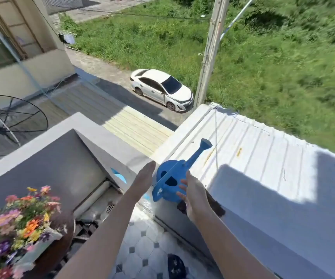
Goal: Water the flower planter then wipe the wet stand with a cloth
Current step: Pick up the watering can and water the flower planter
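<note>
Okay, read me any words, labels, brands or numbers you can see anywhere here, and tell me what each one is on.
No text can be read in this view.
Blue watering can: a pale mark low on its handle, too blurred to read.
White car: the front plate is too small to read.
Ledge: blue marks on its inner face, shapes only, no letters visible.
Flower planter: no label visible.

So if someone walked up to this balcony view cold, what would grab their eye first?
Probably the bright blue watering can on the balcony ledge, with the left hand and right hand open on either side of it. Next, the colourful flower planter at lower left, and the white car parked on the road below.
</note>
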